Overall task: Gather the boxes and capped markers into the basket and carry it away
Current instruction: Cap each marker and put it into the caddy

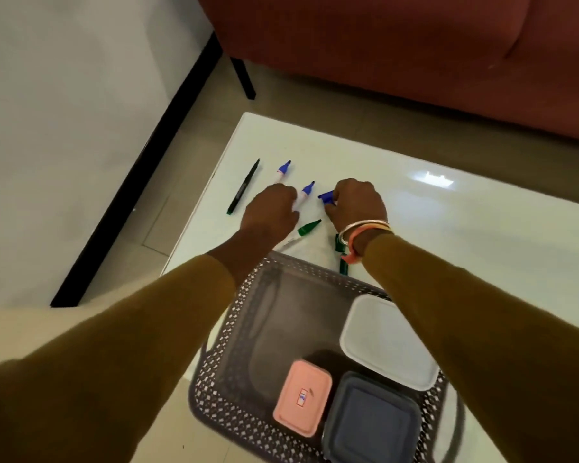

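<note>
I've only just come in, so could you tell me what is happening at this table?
A person is clearing markers off the white table. The left hand holds a blue-capped marker, and the right hand pinches a blue cap; what lies behind it is hidden. The basket already holds a pink box, a grey box and a white box. A black pen, another blue marker and a green marker lie loose on the table.

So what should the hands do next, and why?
Probably drop both markers into the basket. The left hand grips a blue marker, the right hand a second blue marker, and the boxes already sit inside.
</note>
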